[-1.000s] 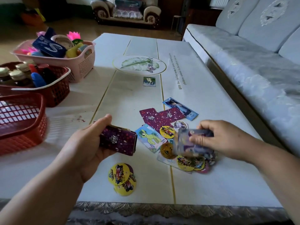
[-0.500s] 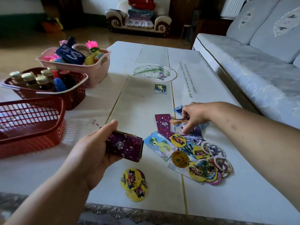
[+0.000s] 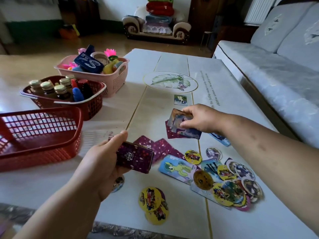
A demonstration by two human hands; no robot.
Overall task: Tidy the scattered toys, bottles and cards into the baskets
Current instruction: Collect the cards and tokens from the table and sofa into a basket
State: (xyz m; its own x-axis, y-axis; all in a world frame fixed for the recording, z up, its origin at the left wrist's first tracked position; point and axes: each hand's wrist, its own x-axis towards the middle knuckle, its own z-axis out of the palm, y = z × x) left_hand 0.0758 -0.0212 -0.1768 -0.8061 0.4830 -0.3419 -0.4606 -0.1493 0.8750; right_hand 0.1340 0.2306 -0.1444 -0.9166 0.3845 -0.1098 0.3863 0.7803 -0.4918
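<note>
My left hand (image 3: 100, 163) grips a stack of purple-backed cards (image 3: 135, 156) above the table's front. My right hand (image 3: 201, 119) pinches a few cards (image 3: 179, 126), lifted just off the table, further back. Loose purple cards (image 3: 162, 149), a green pony card (image 3: 177, 168) and several round discs (image 3: 231, 185) lie scattered between and to the right of the hands. Yellow discs (image 3: 153, 202) sit near the front edge. A single small card (image 3: 180, 100) lies farther back. An empty red basket (image 3: 39, 135) stands at the left.
A dark red basket (image 3: 93, 104) holding bottles and a pink basket (image 3: 117, 80) full of toys stand at back left on the white table (image 3: 172, 62). A grey sofa (image 3: 276, 71) runs along the right side. A small armchair stands across the room.
My right hand picked up cards from the scattered pile, moved away from me and now holds them lifted. My left hand kept its stack. The view tilted up.
</note>
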